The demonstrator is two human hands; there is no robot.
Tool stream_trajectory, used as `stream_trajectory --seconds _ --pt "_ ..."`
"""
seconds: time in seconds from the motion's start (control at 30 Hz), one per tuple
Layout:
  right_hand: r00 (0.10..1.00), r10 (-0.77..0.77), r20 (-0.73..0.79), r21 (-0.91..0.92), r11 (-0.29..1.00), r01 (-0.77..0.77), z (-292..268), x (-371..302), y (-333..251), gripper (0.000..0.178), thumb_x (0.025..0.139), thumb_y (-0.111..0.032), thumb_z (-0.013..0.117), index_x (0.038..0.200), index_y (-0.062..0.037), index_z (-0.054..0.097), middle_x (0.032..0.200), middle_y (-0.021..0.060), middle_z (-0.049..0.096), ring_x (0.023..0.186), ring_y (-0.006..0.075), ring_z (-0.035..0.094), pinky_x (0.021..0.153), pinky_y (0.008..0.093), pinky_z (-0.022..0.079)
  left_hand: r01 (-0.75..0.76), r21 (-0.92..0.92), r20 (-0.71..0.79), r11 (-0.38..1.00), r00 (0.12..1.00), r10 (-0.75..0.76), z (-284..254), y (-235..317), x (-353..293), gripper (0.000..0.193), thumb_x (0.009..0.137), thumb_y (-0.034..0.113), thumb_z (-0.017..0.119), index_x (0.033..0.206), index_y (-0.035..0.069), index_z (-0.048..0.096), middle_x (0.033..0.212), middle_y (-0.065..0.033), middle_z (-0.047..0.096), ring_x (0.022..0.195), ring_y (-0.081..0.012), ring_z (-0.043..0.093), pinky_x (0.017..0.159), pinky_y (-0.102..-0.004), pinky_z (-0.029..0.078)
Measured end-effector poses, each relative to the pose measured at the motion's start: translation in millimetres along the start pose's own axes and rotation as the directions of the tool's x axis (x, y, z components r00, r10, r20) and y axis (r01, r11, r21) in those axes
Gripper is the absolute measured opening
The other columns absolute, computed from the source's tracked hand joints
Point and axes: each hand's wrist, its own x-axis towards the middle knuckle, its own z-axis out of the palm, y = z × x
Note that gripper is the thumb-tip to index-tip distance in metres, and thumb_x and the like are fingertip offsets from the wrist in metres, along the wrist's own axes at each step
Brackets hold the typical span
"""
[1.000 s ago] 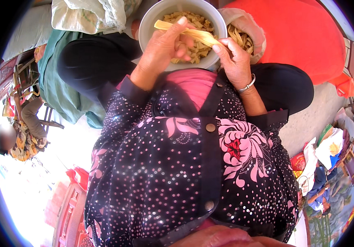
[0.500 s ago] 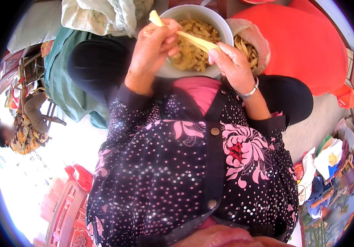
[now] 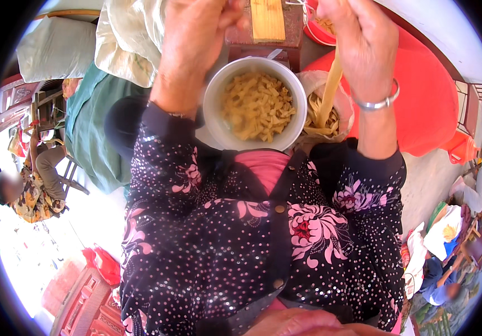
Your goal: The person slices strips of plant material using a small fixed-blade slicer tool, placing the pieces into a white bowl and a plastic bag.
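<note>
My right hand (image 3: 364, 47), a silver bangle at its wrist, is raised at the top right, closed around a long pale yellow strip (image 3: 332, 84). The strip hangs down over a pale sack (image 3: 348, 109) holding more such strips. At the upper left my left hand (image 3: 193, 42) is raised with curled fingers; the frame's top edge cuts it off, so whatever it holds cannot be made out. Between and below the hands is a whitish pot (image 3: 212, 106) with many short cut yellow pieces (image 3: 259, 106) inside.
Beyond the pot, a yellow wooden block (image 3: 268, 21) lies on a dark red stool (image 3: 241, 36). A red bucket (image 3: 322, 36) stands beside it. Red cloth (image 3: 420, 95) is at right, a whitish sack (image 3: 129, 42) and green cloth (image 3: 95, 129) at left. A seated person (image 3: 33, 185) is far left.
Both hands have gone up and away from me, beyond the pot. The strip that stretched between them now hangs from my right hand. The view has tilted, bringing the stool into sight.
</note>
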Motion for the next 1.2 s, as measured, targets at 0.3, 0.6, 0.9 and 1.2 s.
stream_trajectory --seconds 0.3,0.6,0.9,1.2 --pt "0.972 0.161 0.174 -0.429 0.900 -0.072 32.7 -21.2 113.5 0.026 0.087 -0.028 0.057 0.083 -0.0026 0.060 0.066 0.0151 0.057 0.058 0.0298 0.054 0.056 0.0387 0.044 -0.124 0.792 -0.075 0.597 0.952 0.298 -28.0 -54.6 30.6 0.014 0.087 0.014 0.058 0.085 0.001 0.061 0.064 0.0012 0.055 0.053 -0.0041 0.047 0.049 -0.0198 0.038" --pt "0.841 0.482 0.245 0.180 0.830 -0.528 19.4 -104.0 36.7 0.030 0.096 -0.030 0.050 0.089 -0.0028 0.061 0.063 -0.0059 0.043 0.057 0.0021 0.038 0.051 0.0197 0.032 0.441 0.510 -0.178 0.738 0.894 -0.411 -51.8 -84.9 -97.2 0.032 0.085 0.029 0.066 0.097 -0.001 0.067 0.071 -0.0022 0.066 0.056 -0.0044 0.055 0.046 -0.0199 0.043" --pt "0.893 0.074 0.443 0.309 0.923 -0.230 68.2 -165.9 -32.5 0.020 0.089 -0.026 0.056 0.086 -0.0060 0.058 0.071 0.0123 0.059 0.065 0.0314 0.059 0.058 0.0395 0.044 0.737 -0.202 0.319 0.645 0.672 -0.668 -16.1 -120.9 -144.6 0.050 0.098 0.042 0.037 0.117 -0.001 0.052 0.094 -0.0073 0.061 0.085 -0.0164 0.058 0.083 -0.0348 0.049" --pt "0.761 -0.008 0.649 0.540 0.710 -0.452 64.0 -158.5 -54.7 0.018 0.094 -0.020 0.049 0.087 -0.0042 0.056 0.070 0.0039 0.054 0.058 0.0150 0.051 0.057 0.0273 0.041 0.862 -0.348 0.403 0.369 0.493 -0.771 -24.0 -109.6 -103.5 0.037 0.096 0.032 0.049 0.111 -0.002 0.053 0.064 0.0021 0.044 0.044 -0.0028 0.037 0.042 -0.0172 0.038"
